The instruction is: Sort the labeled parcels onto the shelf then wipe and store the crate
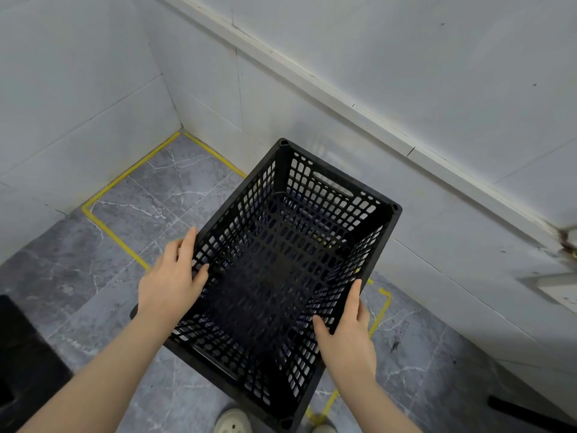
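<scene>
A black perforated plastic crate (281, 264) with nothing inside it fills the middle of the head view, held above the grey marbled floor. My left hand (173, 279) grips its left long rim, thumb inside the wall. On the right long rim sits my right hand (346, 332), thumb inside too. No parcels and no shelf are in view.
A rectangle of yellow tape (125, 235) marks the floor in the corner beneath the crate. White tiled walls (406, 89) close the corner at the back and right. A dark object (22, 354) stands at the lower left. The tips of my shoes (232, 421) show at the bottom.
</scene>
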Available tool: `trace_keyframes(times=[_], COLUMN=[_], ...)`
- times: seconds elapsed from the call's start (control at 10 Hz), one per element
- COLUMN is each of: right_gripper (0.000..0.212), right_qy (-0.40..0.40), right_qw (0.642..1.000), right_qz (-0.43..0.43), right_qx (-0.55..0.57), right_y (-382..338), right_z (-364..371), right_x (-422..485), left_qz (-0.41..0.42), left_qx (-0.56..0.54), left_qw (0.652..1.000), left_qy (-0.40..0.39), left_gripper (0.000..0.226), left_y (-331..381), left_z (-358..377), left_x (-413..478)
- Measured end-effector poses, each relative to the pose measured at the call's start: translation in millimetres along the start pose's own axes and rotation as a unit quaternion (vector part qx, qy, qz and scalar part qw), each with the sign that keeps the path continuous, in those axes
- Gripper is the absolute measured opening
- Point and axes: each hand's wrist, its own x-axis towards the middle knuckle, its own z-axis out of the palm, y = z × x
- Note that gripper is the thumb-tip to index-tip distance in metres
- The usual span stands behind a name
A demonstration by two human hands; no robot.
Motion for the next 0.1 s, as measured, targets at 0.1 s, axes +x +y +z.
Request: trace_keyframes(times=[0.1], right_gripper=[0.089], right_qy=[0.016], right_qw=[1.0], right_qz=[0.014], right_qx=[0.02], right_y=[4.8], right_z=[-9.8], right_x=[-12.1], left_qz=[0.005], left_qx=[0.046], left_qw=[0.998], left_qy=[0.031], left_gripper=[0.069], left_y=[0.6], left_z=[-5.1], left_x=[-8.0])
